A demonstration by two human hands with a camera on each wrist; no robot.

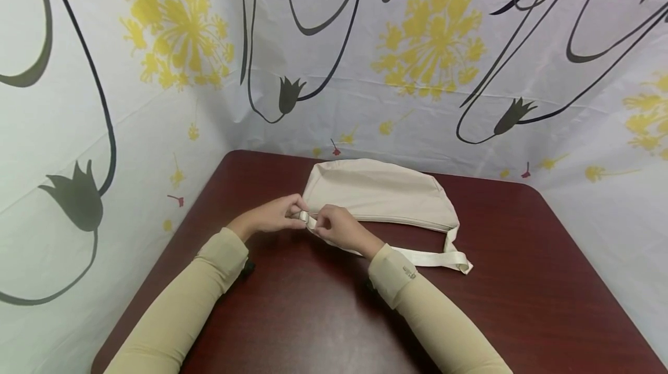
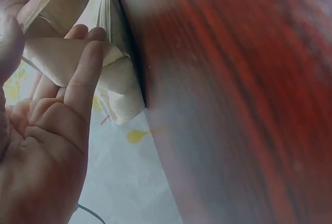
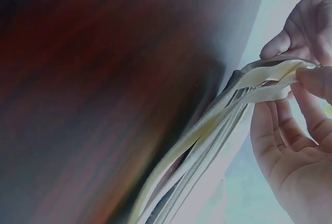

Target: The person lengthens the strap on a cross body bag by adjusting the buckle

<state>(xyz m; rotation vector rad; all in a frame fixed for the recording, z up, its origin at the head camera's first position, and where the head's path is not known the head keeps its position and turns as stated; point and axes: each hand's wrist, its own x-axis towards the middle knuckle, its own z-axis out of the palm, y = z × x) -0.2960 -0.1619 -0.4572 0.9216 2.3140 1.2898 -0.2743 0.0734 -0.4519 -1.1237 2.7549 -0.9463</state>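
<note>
A cream shoulder bag point(image 1: 381, 191) lies on the table with its zipper side toward me. Its strap point(image 1: 423, 258) runs along the front, folded over at the right. At the bag's left end my left hand point(image 1: 273, 214) pinches the strap near a small slider buckle point(image 1: 304, 217). Close beside it, my right hand point(image 1: 341, 229) pinches the strap between thumb and fingers. In the right wrist view two lengths of strap point(image 3: 207, 125) run side by side along the zipper up to the right hand point(image 3: 295, 146). The left wrist view shows the left hand's fingers point(image 2: 85, 79) against the webbing.
The dark red wooden table point(image 1: 292, 316) has rounded far corners. A white curtain point(image 1: 334, 72) with yellow and grey flower prints hangs close behind it and along both sides.
</note>
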